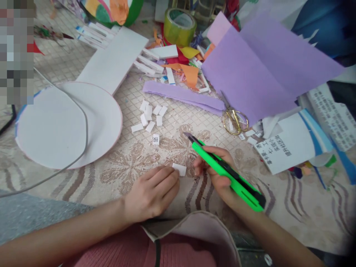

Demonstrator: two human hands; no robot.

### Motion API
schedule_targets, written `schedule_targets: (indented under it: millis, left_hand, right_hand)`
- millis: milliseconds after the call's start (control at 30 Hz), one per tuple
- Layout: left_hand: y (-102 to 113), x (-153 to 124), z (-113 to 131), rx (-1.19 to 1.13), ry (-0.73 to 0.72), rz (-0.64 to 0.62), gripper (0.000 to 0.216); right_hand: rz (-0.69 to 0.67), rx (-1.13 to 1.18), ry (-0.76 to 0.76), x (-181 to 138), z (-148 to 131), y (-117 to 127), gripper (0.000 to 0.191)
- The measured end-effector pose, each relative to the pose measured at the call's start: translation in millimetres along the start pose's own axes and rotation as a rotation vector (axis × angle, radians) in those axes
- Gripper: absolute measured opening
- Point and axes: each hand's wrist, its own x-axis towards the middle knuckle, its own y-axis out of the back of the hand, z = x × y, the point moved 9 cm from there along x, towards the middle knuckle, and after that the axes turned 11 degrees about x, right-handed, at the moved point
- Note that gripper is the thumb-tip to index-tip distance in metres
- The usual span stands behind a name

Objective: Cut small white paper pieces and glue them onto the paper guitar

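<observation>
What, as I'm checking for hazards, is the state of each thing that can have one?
Knife: blade out, in right hand
Scissors: lying down, blade opening unclear
Tape: flat, hole upward
Purple strip: lying, layered
Small pieces: loose, scattered, one shows print
White piece: touched by left hand
Disc: flat, crossed by cable

I count two hands, a left hand (pixel 155 191) and a right hand (pixel 219 174), lower centre; one green cutter (pixel 228 176); one printed tile (pixel 156 139) and eight or so blank tiles (pixel 148 112) mid-frame; one scissors (pixel 233 112) right of centre; one tape roll (pixel 178 36), upper centre; one white oval (pixel 55 122) at left.
</observation>
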Motion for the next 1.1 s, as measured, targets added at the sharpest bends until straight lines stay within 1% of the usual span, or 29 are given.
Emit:
schedule_targets:
  millis: [67,167,200,233,267,333,433,600,700,833,1033,1100]
  left_hand:
    - [0.7,0.4,0.1,0.001,0.004,0.009,0.02]
    - [0.8,0.6,0.0,-0.002,0.024,0.01,0.02]
    - [0.8,0.4,0.3,0.0,0.03,0.011,0.021]
    - [0.7,0.2,0.9,0.003,0.035,0.011,0.022]
    - [0.6,0.0,1.5,0.007,0.039,0.011,0.023]
    - [0.0,-0.5,3.0,0.017,0.046,0.007,0.024]
    - [-1.0,-1.0,4.9,0.034,0.053,0.0,0.025]
    - [-2.5,-1.7,3.1,0.021,0.07,-0.009,0.022]
    - [-1.3,-1.0,-0.6,-0.029,0.093,0.001,0.021]
    - [-2.1,0.1,-11.1,-0.111,0.195,-0.026,0.021]
    - [-10.7,-6.1,-19.9,-0.247,0.275,-0.072,0.017]
    - [-11.8,-7.2,-19.9,-0.248,0.281,-0.07,0.014]
  right_hand:
    - [-0.017,-0.013,0.017,-0.4,-3.6,3.6,0.059]
    - [-0.049,-0.225,0.015,-0.1,-11.4,4.2,0.027]
    - [-0.05,-0.287,0.011,0.6,-14.0,4.3,0.021]
    - [-0.055,-0.306,0.001,1.4,-15.6,3.9,0.023]
    - [-0.073,-0.292,-0.02,2.3,-15.4,2.6,0.03]
    - [-0.149,-0.201,-0.075,3.3,-11.4,-2.4,0.04]
    - [-0.239,-0.139,-0.109,5.0,-7.4,-5.3,0.038]
    - [-0.27,-0.088,-0.138,10.9,-5.7,-4.4,0.04]
    - [-0.259,-0.151,-0.125,13.7,-6.5,-6.5,0.037]
    - [-0.187,-0.248,-0.091,17.5,-10.1,-3.7,0.035]
    - [-0.191,-0.327,-0.04,19.8,-14.6,-4.2,0.032]
    - [-0.192,-0.331,-0.022,18.5,-14.7,-4.7,0.033]
